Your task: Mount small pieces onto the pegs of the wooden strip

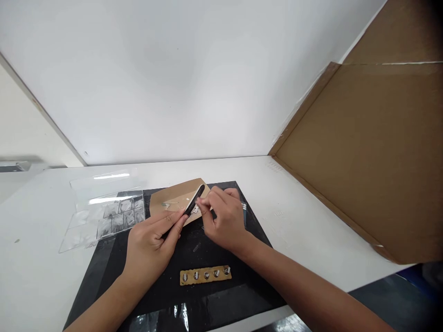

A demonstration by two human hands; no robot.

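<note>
My left hand [148, 242] is closed around the lower end of a black nail file [195, 199] with a pale edge, which slants up to the right. My right hand [224, 216] pinches at the file's side. Whatever its fingertips hold is too small and covered to make out. Both hands are over a brown paper sheet [162, 197] scattered with small white and clear bits. Nearer to me, a tan strip [201, 276] lies on the black mat [155, 295]. Several round metallic holders sit along it, some with small pale pieces standing on them.
To the left is an open clear compartment box [104, 235] with transparent pieces inside, partly on the mat. A card with white pieces [244, 210] shows behind my right hand. A cardboard panel [374, 161] stands at the right of the white table [290, 221], and a white wall [180, 92] rises behind.
</note>
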